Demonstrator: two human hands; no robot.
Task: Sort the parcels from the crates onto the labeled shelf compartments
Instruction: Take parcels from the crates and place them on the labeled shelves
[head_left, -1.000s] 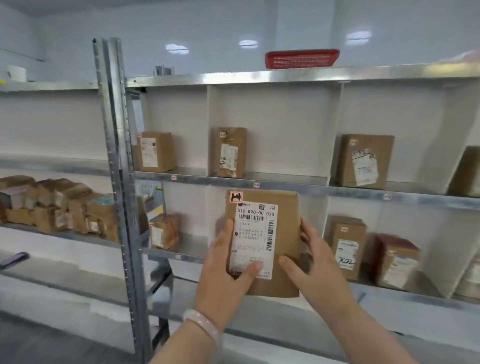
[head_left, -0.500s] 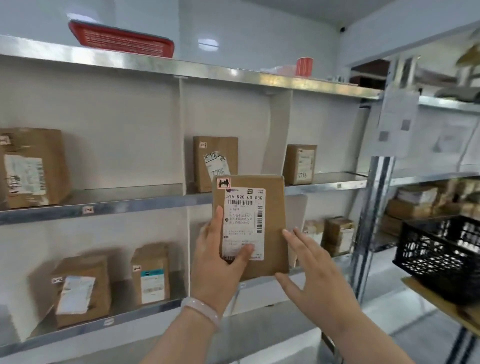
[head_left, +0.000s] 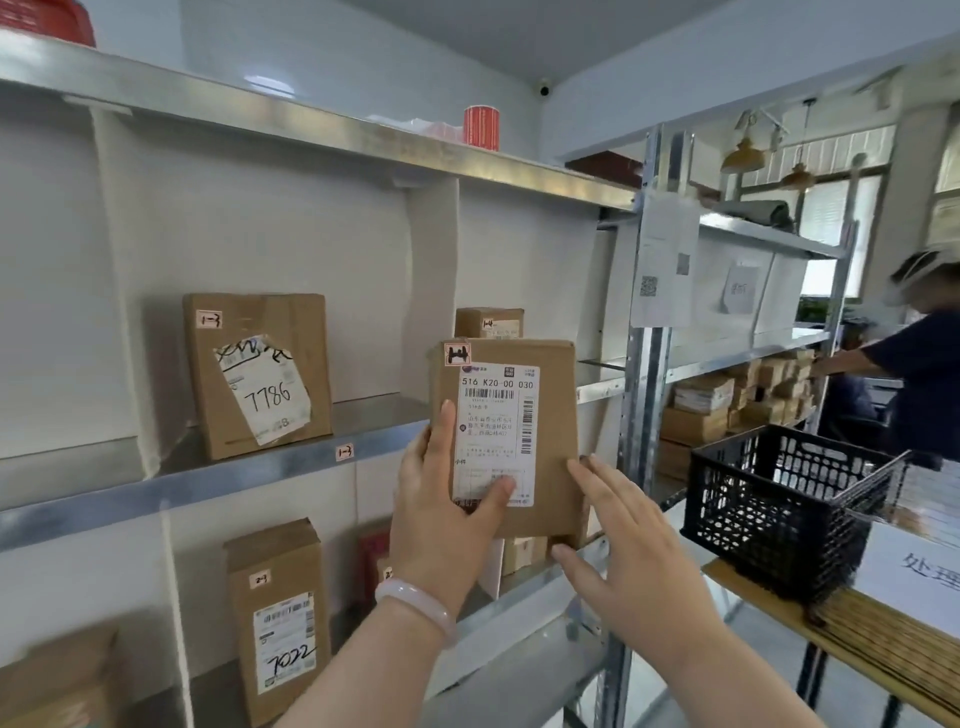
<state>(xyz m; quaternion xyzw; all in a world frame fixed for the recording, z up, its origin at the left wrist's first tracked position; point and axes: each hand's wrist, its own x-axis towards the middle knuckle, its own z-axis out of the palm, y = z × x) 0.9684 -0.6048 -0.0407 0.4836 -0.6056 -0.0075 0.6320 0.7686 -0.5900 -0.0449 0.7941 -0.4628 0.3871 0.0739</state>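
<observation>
A brown parcel (head_left: 550, 415) with a white shipping label and a small "1-4" tag is held upright in front of the shelf (head_left: 249, 473). My left hand (head_left: 441, 509) grips its left edge, thumb across the label's lower part. My right hand (head_left: 634, 561) rests with straight fingers against the parcel's lower right corner. Behind the parcel, in the compartment to the right of the "1-3" edge tag (head_left: 344, 452), another "1-4" box (head_left: 488, 322) stands, partly hidden.
A "1-3" box marked 7786 (head_left: 257, 374) stands in the compartment to the left. A box marked 7022 (head_left: 275, 618) stands on the lower shelf. A black crate (head_left: 779, 509) sits on a table at right. A person (head_left: 919, 364) works at another rack of parcels (head_left: 737, 405).
The view has swung right along the shelf, with the parcel carried along in both hands. The black crate and the person at the far rack have come into view.
</observation>
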